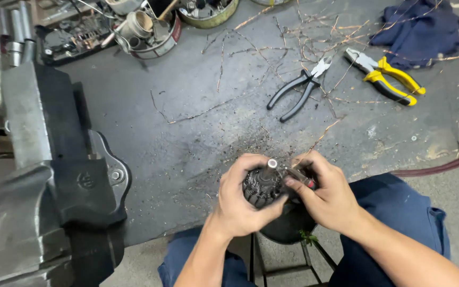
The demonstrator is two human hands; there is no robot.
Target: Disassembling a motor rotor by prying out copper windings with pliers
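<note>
**Two hands gripping a dark motor armature over a workshop floor**

Between the person's knees, low in the view from the head camera, sits a dark, round motor armature (pixel 261 187). It is black and greasy, ribbed around its side, with a short silvery steel shaft (pixel 270 166) standing out of its top.

Under it lies a grey concrete floor (pixel 187 122), stained and dusted with dark grit near the hands. Thin strands of copper wire (pixel 304 48) are scattered across the far part of the floor. 2 pairs of pliers lie there well apart from the hands: black-handled pliers (pixel 299 89) and, to their right, yellow-handled pliers (pixel 386 77). A dark blue cloth (pixel 418 29) is crumpled at the top right. Round tins of small parts (pixel 152 26) sit along the top edge. A large grey bench vise (pixel 54 175) fills the left side. The person wears blue trousers (pixel 399 212) and sits over a black stool (pixel 285 234).

The left hand (pixel 243 199) is curled closed around the left side of the armature, thumb underneath. The right hand (pixel 328 194) is closed on a small tool with a red and black handle (pixel 299 177), whose tip rests against the top of the armature just beside the shaft. Both hands touch the armature, which is held between them.
</note>
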